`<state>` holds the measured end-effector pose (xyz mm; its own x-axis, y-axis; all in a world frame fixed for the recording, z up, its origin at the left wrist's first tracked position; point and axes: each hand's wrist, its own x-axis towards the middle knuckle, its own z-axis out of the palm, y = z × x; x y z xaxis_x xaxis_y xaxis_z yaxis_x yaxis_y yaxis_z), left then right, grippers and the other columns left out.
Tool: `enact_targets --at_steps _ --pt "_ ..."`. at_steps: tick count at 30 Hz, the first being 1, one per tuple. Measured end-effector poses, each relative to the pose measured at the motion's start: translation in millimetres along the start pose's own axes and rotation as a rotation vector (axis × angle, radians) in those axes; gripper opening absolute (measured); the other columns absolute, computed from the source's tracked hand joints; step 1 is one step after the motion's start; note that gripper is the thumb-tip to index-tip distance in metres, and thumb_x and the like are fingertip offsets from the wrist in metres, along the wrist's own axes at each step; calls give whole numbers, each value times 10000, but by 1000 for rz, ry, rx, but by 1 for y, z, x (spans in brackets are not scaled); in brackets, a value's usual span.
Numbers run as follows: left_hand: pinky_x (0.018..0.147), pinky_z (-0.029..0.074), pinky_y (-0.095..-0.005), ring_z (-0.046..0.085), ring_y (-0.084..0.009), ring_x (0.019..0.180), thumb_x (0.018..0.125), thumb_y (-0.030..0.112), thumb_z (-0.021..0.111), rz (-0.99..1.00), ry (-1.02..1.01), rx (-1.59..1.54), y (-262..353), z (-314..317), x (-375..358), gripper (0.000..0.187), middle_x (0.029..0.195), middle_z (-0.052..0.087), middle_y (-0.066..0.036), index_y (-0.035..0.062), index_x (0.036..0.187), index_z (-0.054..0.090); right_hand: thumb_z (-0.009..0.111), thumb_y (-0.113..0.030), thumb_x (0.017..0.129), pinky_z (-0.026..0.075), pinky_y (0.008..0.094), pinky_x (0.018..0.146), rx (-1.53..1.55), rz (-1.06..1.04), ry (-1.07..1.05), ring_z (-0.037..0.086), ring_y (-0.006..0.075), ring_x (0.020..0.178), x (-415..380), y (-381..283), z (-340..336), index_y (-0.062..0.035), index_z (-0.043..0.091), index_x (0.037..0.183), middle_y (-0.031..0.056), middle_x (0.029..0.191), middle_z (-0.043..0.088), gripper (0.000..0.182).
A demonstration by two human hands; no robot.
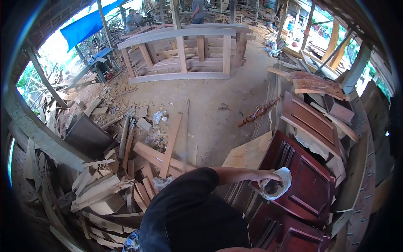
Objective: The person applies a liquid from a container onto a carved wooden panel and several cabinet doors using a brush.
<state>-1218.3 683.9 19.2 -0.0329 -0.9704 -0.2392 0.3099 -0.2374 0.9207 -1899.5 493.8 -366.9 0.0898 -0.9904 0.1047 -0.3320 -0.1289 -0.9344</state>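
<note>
My left hand point(267, 174) reaches out from a black sleeve, its fingers closed on the near rim of a white container point(283, 190). The container has an open top with something dark inside, and is over a dark red panelled wooden piece point(308, 185). Below it in view lies a second dark red panelled piece point(294, 241). A strip of skin at the bottom edge seems to be my other arm; my right hand does not show.
A light board point(247, 151) and a brown panel point(310, 119) lie beside the red pieces. A carved post point(258, 113) rests on the floor. Scrap wood point(100, 193) is heaped at left. A large wooden frame point(180, 75) stands farther off, with people point(197, 11) beyond.
</note>
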Motion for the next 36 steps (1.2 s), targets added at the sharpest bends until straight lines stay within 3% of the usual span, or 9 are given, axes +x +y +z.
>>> enact_targets --at_steps 16,23,25,26,27,29,30,32,36 --pt "741 579 -423 612 -189 1102 824 559 636 -26 -26 -36 -5 -7 2 605 1219 619 -45 201 1303 542 527 -389 954 493 340 576 -426 -524 -405 603 198 671 -126 -382 87 -43 656 963 58 869 659 369" --pt "1069 358 -447 428 -192 1310 849 564 620 -86 -7 -16 24 6 -16 690 1375 503 -64 154 1385 480 473 -416 986 475 331 532 -632 -484 -401 593 185 672 -158 -439 85 -53 666 952 37 897 660 412" --pt "878 536 -343 638 -159 1018 934 383 583 208 -104 -90 -12 -12 4 466 1152 634 -52 45 1253 549 207 -655 965 501 375 670 84 207 -535 624 243 749 -164 -391 5 -38 674 944 117 931 657 774" --pt "980 480 -369 576 -197 1151 908 461 607 1027 -304 275 -8 -5 4 639 1276 569 -97 -2 1328 477 149 -656 966 482 371 790 -239 166 -686 621 225 814 -155 -446 -19 -20 671 935 129 926 656 823" --pt "1081 382 -390 460 -237 1293 866 557 621 268 -244 -113 -64 -46 14 837 1412 447 -136 -16 1419 366 282 -559 992 455 367 822 263 185 -381 619 224 852 -160 -428 -43 -45 684 932 111 918 674 656" --pt "1110 359 -449 449 -269 1316 958 404 519 858 -367 271 -54 -50 12 654 1449 426 -148 12 1449 336 516 -206 921 460 384 764 -887 -87 -25 610 238 775 -152 -413 -102 -87 658 866 98 828 653 193" --pt "1083 395 -453 491 -261 1279 967 383 493 70 -104 -167 -45 -50 5 608 1406 479 -134 9 1429 367 508 -172 892 451 422 617 -867 -49 256 570 308 676 -149 -426 -106 -56 629 819 143 828 607 183" --pt "1065 408 -448 503 -260 1265 947 413 514 35 -63 -233 -38 -41 8 625 1383 501 -123 13 1412 392 517 -233 939 480 441 664 -992 -21 586 636 345 762 -148 -443 -81 -67 627 920 162 863 640 200" --pt "1028 433 -437 535 -254 1221 946 411 514 68 16 -152 -39 -44 9 589 1329 539 -107 24 1381 428 616 -169 795 516 401 562 -753 -57 315 637 305 691 -179 -410 12 -124 637 885 122 783 631 103"
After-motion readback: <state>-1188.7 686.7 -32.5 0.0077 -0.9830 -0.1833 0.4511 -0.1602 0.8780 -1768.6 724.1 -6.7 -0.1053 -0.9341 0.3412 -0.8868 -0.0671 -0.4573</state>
